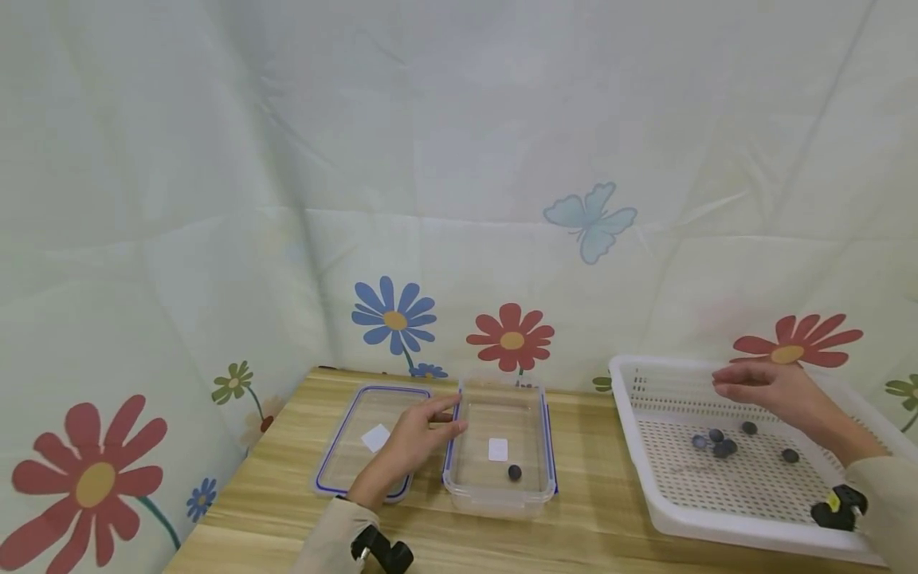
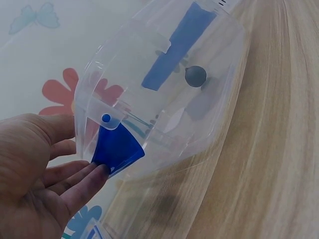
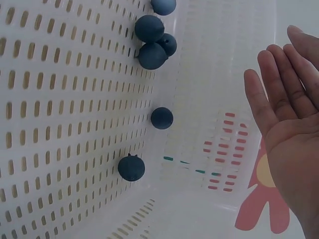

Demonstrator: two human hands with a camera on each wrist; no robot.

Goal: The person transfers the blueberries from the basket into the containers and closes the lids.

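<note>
A clear plastic food container (image 1: 497, 496) with blue edging stands on the table, one blueberry (image 1: 515, 473) and a white label in it. At its left side is my left hand (image 1: 419, 437); the fingertips touch the wall and the blue side clip (image 2: 117, 147). My right hand (image 1: 778, 392) hovers over a white perforated basket (image 1: 656, 510), palm bare and fingers extended in the right wrist view. Several blueberries (image 3: 162, 118) lie on the basket floor, some clustered together, others apart.
The container's lid (image 1: 340, 462), clear with a blue seal, lies flat left of the container. A wooden table (image 1: 588, 494) carries everything. Behind it hangs a flowered curtain (image 1: 459, 159). The basket's raised rim borders the right side.
</note>
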